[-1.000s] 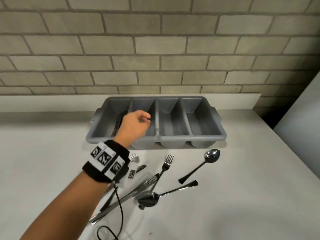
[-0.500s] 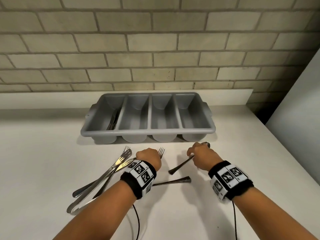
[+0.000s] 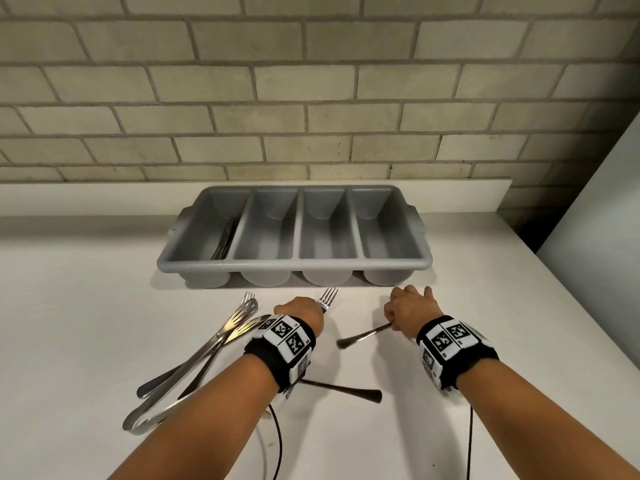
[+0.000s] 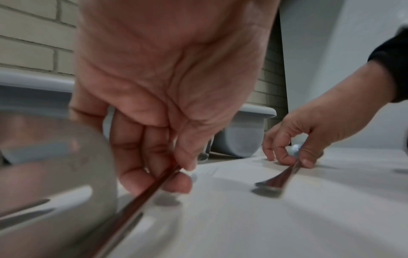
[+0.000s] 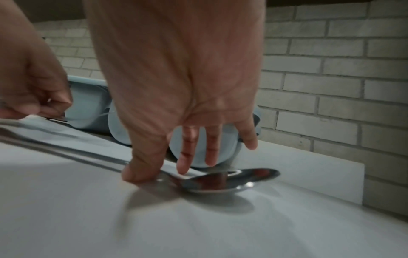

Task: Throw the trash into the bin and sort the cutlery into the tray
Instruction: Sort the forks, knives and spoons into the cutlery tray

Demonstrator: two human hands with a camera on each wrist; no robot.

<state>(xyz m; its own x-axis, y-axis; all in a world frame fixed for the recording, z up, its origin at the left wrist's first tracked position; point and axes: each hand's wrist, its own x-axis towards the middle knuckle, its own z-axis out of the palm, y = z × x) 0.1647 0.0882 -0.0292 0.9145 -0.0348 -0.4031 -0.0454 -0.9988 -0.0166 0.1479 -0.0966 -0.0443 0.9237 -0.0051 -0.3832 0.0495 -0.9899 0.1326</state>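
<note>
Left hand pinches fork; right hand pinches spoon neck. Advise: lift level, separate tray compartments, avoid tongs.

A second ago only the left hand showed, raised over the tray. It has since dropped to the frame's lower middle and pinches a fork; the right hand has come in, pinching a spoon handle.

Spoon, fork, tongs: polished metal (mirror-glossy). Tray: matt grey plastic. Counter: smooth white.
</note>
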